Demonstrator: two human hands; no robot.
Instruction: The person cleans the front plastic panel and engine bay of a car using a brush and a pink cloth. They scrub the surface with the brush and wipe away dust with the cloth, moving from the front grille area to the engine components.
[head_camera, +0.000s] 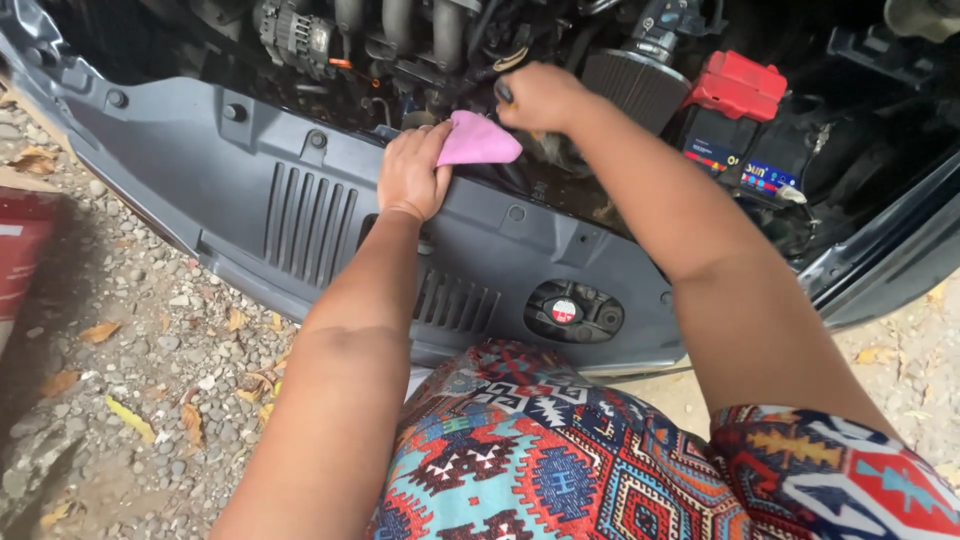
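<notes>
My left hand (410, 172) pinches a pink cloth (477, 142) at the edge of the grey plastic radiator cover (300, 200). My right hand (542, 97) is curled around a dark-tipped handle (503, 92) just above the cloth, over the engine bay, near the red-capped battery (735, 110).

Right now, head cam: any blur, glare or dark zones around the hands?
Head view: soft daylight, no glare; left hand on pink cloth sharp; right hand slightly soft at the engine bay, which sits in deep shadow; frame edges bowed.

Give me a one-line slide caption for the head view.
Left hand holds a pink cloth at the engine bay while the right hand grips something dark.
</notes>
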